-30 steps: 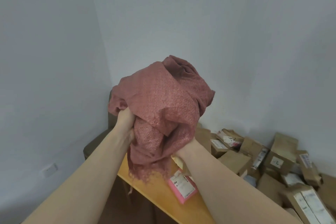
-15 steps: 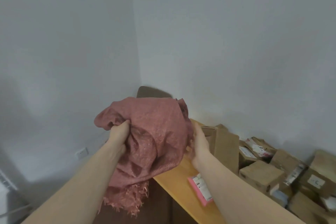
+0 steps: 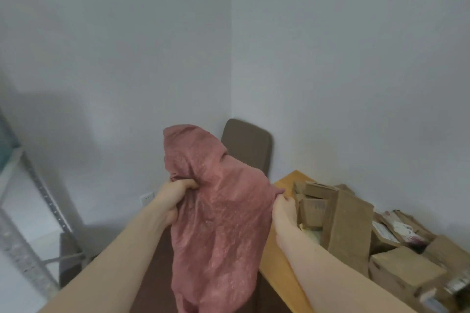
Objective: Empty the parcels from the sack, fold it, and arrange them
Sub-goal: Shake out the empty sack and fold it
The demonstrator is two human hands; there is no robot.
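Observation:
The dusty-pink woven sack (image 3: 218, 218) hangs loose in the air in front of me, left of the table. My left hand (image 3: 173, 195) grips a bunch of its cloth near the top left. My right hand (image 3: 283, 204) pinches its right edge. Several brown cardboard parcels (image 3: 340, 221) lie heaped on the wooden table (image 3: 277, 259) to the right, some with white labels.
A brown chair back (image 3: 248, 146) stands in the room's corner behind the sack. A metal shelf frame (image 3: 33, 198) runs along the left wall. A wall socket (image 3: 147, 197) sits low on the wall. The table's left edge lies just under my right arm.
The sack has opened from a bunched lump into a hanging sheet and swung left, away from the table. My hands have spread apart; my view has turned left.

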